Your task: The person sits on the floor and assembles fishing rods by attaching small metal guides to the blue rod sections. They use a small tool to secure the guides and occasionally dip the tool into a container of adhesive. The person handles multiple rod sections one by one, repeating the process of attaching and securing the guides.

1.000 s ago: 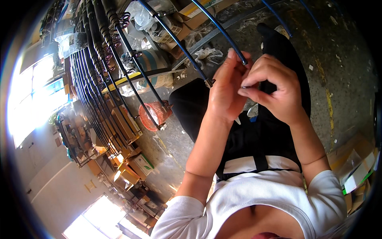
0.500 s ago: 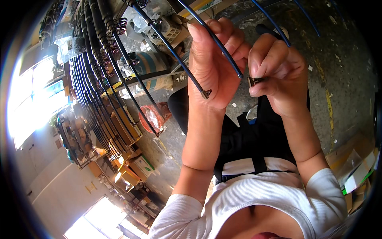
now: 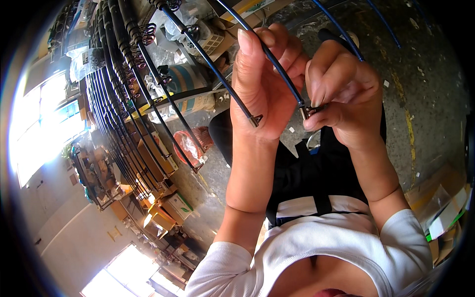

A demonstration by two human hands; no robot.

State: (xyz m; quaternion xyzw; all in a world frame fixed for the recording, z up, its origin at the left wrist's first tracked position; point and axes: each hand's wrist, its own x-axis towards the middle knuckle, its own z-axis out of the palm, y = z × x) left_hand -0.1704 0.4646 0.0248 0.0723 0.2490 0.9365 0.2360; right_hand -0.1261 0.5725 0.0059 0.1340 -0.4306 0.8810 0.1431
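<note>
One fitting (image 3: 305,113) in the right hand (image 3: 347,94) touches a blue rod (image 3: 284,74)

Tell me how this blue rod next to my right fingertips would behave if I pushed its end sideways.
The blue rod would probably bend and spring back rather than flop, since it is thin yet runs in a smooth, unkinked line. It is likely light for its length, being so slender. Its glossy surface may feel slippery.
</note>
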